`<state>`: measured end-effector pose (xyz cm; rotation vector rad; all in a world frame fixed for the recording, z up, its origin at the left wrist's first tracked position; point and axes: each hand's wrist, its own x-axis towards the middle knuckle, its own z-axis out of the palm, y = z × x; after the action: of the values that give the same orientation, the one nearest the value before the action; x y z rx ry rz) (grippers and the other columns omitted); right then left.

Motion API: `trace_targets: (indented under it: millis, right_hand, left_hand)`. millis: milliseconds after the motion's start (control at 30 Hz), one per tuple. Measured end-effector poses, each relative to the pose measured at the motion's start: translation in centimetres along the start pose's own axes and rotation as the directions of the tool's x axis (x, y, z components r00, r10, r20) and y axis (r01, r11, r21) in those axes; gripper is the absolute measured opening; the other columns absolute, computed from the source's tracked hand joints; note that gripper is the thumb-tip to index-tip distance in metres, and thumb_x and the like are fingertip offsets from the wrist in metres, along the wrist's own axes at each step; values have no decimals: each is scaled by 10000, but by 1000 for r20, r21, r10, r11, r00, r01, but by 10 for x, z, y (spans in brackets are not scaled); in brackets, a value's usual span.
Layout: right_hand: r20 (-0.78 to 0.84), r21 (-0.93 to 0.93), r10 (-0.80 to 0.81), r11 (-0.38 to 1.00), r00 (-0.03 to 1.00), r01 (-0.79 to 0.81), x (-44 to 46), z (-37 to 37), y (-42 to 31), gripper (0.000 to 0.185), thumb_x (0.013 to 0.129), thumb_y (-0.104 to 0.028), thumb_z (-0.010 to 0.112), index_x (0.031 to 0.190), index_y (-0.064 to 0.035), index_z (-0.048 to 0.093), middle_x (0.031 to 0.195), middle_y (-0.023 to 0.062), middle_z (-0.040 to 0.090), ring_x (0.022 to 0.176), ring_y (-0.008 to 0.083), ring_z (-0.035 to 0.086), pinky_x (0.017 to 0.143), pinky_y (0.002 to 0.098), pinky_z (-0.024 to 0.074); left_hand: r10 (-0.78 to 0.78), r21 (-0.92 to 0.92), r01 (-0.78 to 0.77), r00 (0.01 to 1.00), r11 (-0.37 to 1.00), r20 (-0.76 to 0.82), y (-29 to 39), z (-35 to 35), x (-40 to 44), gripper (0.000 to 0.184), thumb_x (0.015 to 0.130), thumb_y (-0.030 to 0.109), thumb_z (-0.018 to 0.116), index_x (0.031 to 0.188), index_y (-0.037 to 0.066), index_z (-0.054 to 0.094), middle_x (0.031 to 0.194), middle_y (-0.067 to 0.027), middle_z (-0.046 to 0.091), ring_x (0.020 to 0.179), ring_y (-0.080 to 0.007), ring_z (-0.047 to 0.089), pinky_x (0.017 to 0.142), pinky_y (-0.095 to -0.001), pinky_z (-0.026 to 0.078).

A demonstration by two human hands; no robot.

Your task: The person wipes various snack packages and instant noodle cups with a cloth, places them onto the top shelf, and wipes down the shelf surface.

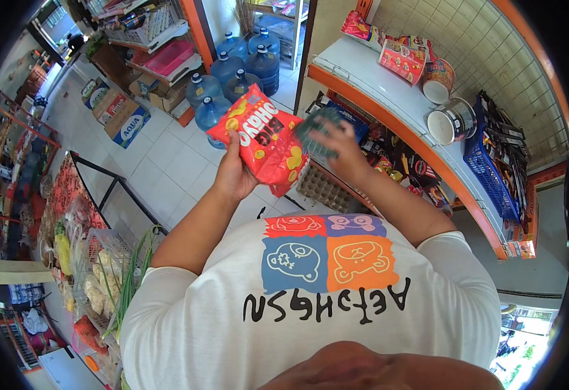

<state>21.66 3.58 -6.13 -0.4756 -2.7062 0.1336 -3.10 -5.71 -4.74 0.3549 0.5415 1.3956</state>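
Note:
My left hand [237,170] grips the lower left edge of a red snack bag [266,140] with yellow pictures and white lettering, held up and tilted in front of my chest. Just right of the bag is my right hand [341,144], its fingers bent around a dark green cloth-like bundle [321,132], blurred by motion. The bundle is close against the bag's right edge; whether they touch is unclear.
A white shelf [362,62] with an orange edge curves along the right, bearing snack packs, tubs [451,121] and a blue basket [492,169]. Blue water jugs [263,68] stand ahead on the tiles. Cartons [127,123] and vegetables [102,286] are at left.

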Motion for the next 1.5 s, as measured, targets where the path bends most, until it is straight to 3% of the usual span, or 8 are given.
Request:
trace_targets:
  millis: [67,233,400,467,567,1067,1300,1500]
  right_hand:
    - [-210,388,673,724,710,-571,0,5,6,776,678,75,654,1366,-249,499,1437,220,382,1336,385,352,1088,437,297]
    - [-169,151,40,988,985,-15,14,-17,-42,726,677,67,645,1340,-199,518,1449,153,380,1312,407,355,1084,475,309]
    - [-47,334,166,932,985,-141,8,10,-8,677,666,105,602,1288,-162,565,1478,129,351,1331,363,361,1082,429,351]
    - [198,941,610,102,767,-323,0,20,8,709,626,124,544,1303,-87,532,1403,140,459,1240,309,493,1023,382,429]
    - [457,825,435,-533,776,-187,-8,-2,12,754,569,113,512,1310,-26,500,1277,143,572,1086,266,611,943,359,492]
    - [450,804,195,-513,872,-300,-2,-15,11,852,512,110,537,1351,-19,466,1255,139,592,1132,219,588,1013,311,418]
    - [456,867,305,61,836,-495,23,-17,-11,758,537,115,526,1290,24,534,1222,153,614,1114,236,604,1003,295,424]
    - [540,823,326,-397,776,-407,18,-28,-12,713,585,123,468,1291,42,513,1201,180,615,1047,244,642,898,299,509]
  left_hand:
    - [-7,12,7,1000,1000,4,4,-3,3,700,957,581,280,1426,62,252,1446,-168,377,1302,-312,438,1045,-495,420]
    - [-25,2,25,999,1000,48,-2,-8,7,711,950,598,265,1422,66,276,1427,-158,412,1286,-292,457,1049,-466,416]
    - [-11,29,10,1000,1000,20,-4,-9,10,718,945,613,268,1416,71,297,1423,-143,425,1289,-290,455,1062,-470,396]
    - [-2,37,4,999,999,-49,2,-12,9,729,940,624,277,1414,71,304,1420,-147,427,1295,-295,449,1065,-478,393]
    - [-68,21,69,997,997,-40,10,-16,13,719,938,629,291,1392,75,344,1389,-153,463,1265,-302,482,1046,-483,413]
    - [-8,10,10,987,1000,-161,9,-22,16,668,951,601,337,1341,63,408,1339,-165,513,1212,-303,531,1013,-480,441]
    - [13,123,4,991,992,-135,5,-22,9,647,955,552,400,1357,47,361,1321,-170,516,1199,-284,543,984,-465,474]
    - [127,332,-171,981,928,150,8,-48,5,808,881,649,459,1422,66,314,1409,-122,444,1288,-253,456,1052,-434,396]
